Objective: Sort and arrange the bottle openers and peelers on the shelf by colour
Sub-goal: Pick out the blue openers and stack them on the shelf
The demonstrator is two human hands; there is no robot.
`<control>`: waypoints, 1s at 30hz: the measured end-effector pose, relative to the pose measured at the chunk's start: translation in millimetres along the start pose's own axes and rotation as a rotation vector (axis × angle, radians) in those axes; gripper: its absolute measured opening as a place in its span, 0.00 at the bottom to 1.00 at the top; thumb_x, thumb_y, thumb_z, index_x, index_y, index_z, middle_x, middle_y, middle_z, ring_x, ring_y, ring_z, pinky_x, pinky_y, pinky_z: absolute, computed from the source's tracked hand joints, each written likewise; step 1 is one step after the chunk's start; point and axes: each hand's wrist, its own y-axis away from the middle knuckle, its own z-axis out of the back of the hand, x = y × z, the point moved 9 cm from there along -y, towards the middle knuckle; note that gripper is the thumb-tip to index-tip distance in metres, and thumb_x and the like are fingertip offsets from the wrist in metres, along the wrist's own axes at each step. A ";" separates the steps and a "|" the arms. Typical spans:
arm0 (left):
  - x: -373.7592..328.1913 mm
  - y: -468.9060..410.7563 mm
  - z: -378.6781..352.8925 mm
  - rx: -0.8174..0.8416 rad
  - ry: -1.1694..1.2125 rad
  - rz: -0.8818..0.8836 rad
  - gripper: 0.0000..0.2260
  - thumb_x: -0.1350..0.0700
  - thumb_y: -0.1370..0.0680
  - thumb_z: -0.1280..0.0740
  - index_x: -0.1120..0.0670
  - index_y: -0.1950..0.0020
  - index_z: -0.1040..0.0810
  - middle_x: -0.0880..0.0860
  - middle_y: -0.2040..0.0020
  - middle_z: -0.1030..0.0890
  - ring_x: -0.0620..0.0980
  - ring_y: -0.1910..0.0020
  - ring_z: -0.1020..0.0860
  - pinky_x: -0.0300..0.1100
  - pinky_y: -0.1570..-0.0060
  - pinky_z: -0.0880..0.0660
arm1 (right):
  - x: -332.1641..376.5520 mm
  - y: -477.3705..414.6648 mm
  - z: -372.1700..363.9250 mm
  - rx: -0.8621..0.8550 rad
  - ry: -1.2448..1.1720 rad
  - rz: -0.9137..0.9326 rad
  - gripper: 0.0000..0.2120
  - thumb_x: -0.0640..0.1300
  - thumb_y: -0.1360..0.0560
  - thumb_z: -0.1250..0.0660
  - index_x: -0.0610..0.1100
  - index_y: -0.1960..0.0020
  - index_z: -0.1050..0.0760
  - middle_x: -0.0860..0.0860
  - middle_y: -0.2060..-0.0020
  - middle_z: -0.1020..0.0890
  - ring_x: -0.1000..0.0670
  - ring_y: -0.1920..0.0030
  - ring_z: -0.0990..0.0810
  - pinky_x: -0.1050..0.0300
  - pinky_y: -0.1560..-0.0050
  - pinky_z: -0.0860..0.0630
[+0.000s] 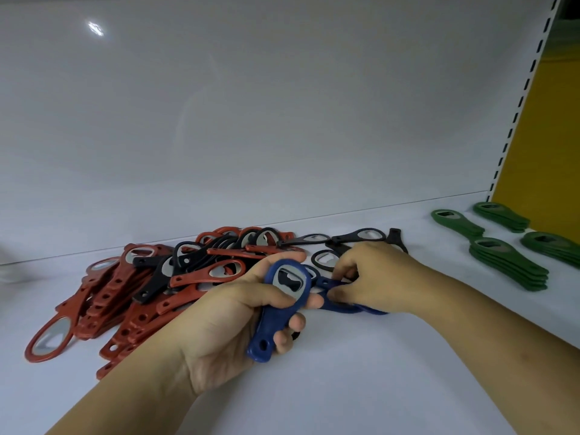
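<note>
While the left hand (219,324) is gripping a blue bottle opener (269,324), with the thumb lying across its neck and the fingers curling round the handle from below, the right hand (373,277) is pinching a second blue opener (326,282) between the thumb and the bent fingers. The held opener is standing nearly upright in the left hand, its metal head pointing away from the person and its hole end pointing down toward the wrist. The second blue opener is lying low over the white shelf (345,372), just to the right of the first one. More blue parts are showing under the right palm, but how many pieces are there I cannot tell.

To the left of the hands, the red openers (125,296) are lying in a loose pile on the shelf, and the black openers (194,259) are mixing into this pile at its back part. A few more black ones are lying behind the right hand, near the back wall (251,120). At the right end of the shelf, well apart from both hands, the green openers (508,265) are sitting in several neat stacks beside a yellow side panel (546,120).
</note>
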 end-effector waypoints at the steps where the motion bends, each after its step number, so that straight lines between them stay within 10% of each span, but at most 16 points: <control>1: 1.7 -0.7 0.8 0.000 0.007 0.014 0.21 0.69 0.36 0.37 0.50 0.50 0.18 0.64 0.58 0.19 0.54 0.75 0.26 0.37 0.81 0.30 | 2.7 0.7 -0.9 0.000 -0.007 0.009 0.09 0.55 0.31 0.28 0.52 0.54 0.18 0.53 0.58 0.18 0.52 0.56 0.20 0.52 0.52 0.21; 11: 9.8 7.4 2.2 -0.112 0.169 0.087 0.19 0.46 0.22 0.42 0.59 0.42 0.23 0.64 0.60 0.19 0.59 0.69 0.20 0.47 0.74 0.20 | 3.9 13.4 56.8 -0.518 -0.760 0.130 0.09 0.45 0.30 0.26 0.46 0.63 0.26 0.48 0.68 0.19 0.49 0.70 0.22 0.50 0.64 0.22; 17: 5.3 5.9 -9.1 -0.033 0.231 0.059 0.25 0.43 0.26 0.41 0.65 0.48 0.20 0.65 0.55 0.18 0.60 0.66 0.17 0.48 0.70 0.19 | 51.3 25.2 27.7 -0.194 -0.888 0.404 0.10 0.40 0.38 0.24 0.51 0.66 0.24 0.50 0.67 0.19 0.49 0.66 0.20 0.54 0.64 0.23; 24: 0.7 4.9 14.6 -0.192 0.166 -0.047 0.13 0.63 0.23 0.41 0.63 0.39 0.28 0.63 0.57 0.16 0.58 0.68 0.17 0.46 0.73 0.20 | 46.6 24.3 30.6 -0.238 -0.646 0.367 0.17 0.32 0.32 0.29 0.56 0.60 0.20 0.59 0.62 0.17 0.62 0.60 0.20 0.67 0.56 0.26; 30: -0.6 -0.3 24.4 -0.252 0.198 -0.015 0.13 0.59 0.25 0.37 0.54 0.42 0.21 0.61 0.61 0.18 0.50 0.79 0.27 0.35 0.83 0.30 | 8.5 5.9 -7.9 0.106 0.129 0.117 0.20 0.60 0.33 0.28 0.51 0.45 0.21 0.53 0.43 0.26 0.51 0.40 0.30 0.53 0.39 0.29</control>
